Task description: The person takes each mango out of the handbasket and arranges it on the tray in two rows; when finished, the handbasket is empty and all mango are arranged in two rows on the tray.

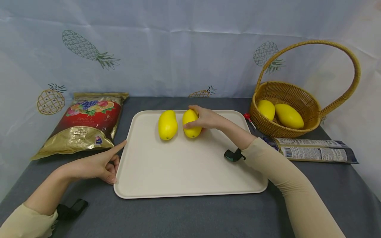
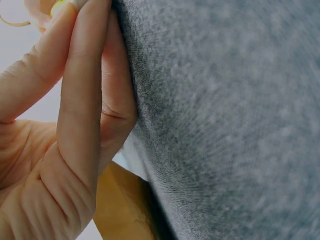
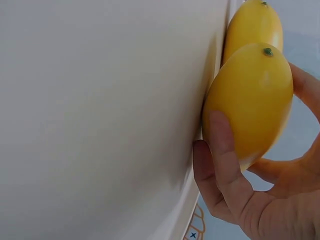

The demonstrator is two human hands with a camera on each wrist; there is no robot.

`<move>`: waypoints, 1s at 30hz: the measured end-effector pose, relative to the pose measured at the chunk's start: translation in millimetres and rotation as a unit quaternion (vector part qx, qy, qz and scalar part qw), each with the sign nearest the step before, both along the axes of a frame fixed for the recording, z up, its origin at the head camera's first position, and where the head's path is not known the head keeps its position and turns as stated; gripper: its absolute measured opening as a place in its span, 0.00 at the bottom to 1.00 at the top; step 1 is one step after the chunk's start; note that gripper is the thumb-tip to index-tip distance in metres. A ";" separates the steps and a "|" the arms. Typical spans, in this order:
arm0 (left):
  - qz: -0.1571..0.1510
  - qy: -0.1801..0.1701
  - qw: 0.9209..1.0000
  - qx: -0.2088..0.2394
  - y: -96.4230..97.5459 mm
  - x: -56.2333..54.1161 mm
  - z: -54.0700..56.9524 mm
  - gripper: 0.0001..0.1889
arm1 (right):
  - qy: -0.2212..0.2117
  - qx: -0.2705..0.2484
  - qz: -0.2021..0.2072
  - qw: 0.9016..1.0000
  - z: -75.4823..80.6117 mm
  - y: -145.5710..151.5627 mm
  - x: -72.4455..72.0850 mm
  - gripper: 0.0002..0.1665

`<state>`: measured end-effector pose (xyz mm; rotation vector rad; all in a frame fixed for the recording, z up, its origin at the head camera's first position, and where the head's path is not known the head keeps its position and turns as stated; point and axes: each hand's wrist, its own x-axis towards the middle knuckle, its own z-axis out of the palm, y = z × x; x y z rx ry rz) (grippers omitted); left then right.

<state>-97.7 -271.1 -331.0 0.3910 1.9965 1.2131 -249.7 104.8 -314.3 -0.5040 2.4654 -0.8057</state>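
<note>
My right hand (image 1: 205, 118) grips a yellow mango (image 1: 191, 132) at the far side of the beige tray (image 1: 184, 172), with fingers and thumb on either side of it. Its green-tipped end shows in the right wrist view, where the held mango (image 3: 252, 100) partly covers a second one (image 3: 257, 22) behind it. In the head view that other mango (image 1: 167, 125) lies on the tray just left of the held one. My left hand (image 1: 92, 167) holds the tray's left rim, index finger stretched along it and thumb at the near corner; the other fingers are bent.
A wicker basket (image 1: 312, 122) with a tall handle stands at the back right, two mangoes (image 1: 288, 116) inside. Beside it lie a red lollipop (image 1: 247, 116) and a long flat packet (image 1: 315, 153). A red and gold candy bag (image 1: 86, 124) lies left of the tray.
</note>
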 end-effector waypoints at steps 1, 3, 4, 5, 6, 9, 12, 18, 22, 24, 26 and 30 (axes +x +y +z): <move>0.000 -0.001 1.000 -0.001 0.1 -0.2 0.0 0.65 | -0.002 -0.001 -0.001 1.000 0.0 0.1 -0.1 0.59; -0.001 -0.001 1.000 -0.003 0.1 -0.4 0.0 0.65 | -0.004 -0.003 -0.003 1.000 0.1 0.3 -0.1 0.59; -0.002 -0.001 1.000 -0.002 0.2 -0.4 0.0 0.65 | -0.003 -0.003 -0.003 1.000 -0.1 0.4 -0.3 0.59; -0.003 0.000 1.000 -0.002 0.2 -0.4 -0.1 0.65 | -0.003 -0.003 -0.004 1.000 -0.1 0.3 -0.3 0.59; -0.004 0.001 1.000 -0.002 0.2 -0.5 -0.1 0.65 | -0.002 -0.003 -0.005 1.000 -0.2 0.3 -0.2 0.59; -0.007 0.003 1.000 -0.006 0.5 -0.4 -0.1 0.65 | 0.001 -0.002 -0.008 1.000 0.0 0.4 0.2 0.59; -0.007 0.005 1.000 -0.013 1.1 -0.2 -0.1 0.65 | 0.002 -0.001 -0.011 1.000 0.5 0.3 1.0 0.58; -0.007 0.007 1.000 -0.020 1.6 0.9 1.1 0.64 | -0.002 -0.002 -0.015 1.000 1.1 0.9 1.7 0.59; -0.008 0.006 1.000 -0.016 2.1 1.1 1.7 0.64 | -0.014 -0.009 -0.018 1.000 2.6 1.5 2.5 0.59; -0.008 0.005 1.000 -0.013 2.3 1.0 1.7 0.64 | -0.018 -0.013 -0.018 1.000 3.9 1.9 3.1 0.58; -0.010 0.005 1.000 -0.007 2.1 1.0 1.9 0.64 | -0.019 -0.013 -0.018 1.000 5.4 2.7 3.6 0.58; -0.012 0.005 1.000 0.000 1.7 0.9 2.1 0.64 | -0.015 -0.010 -0.023 1.000 10.0 5.3 4.7 0.57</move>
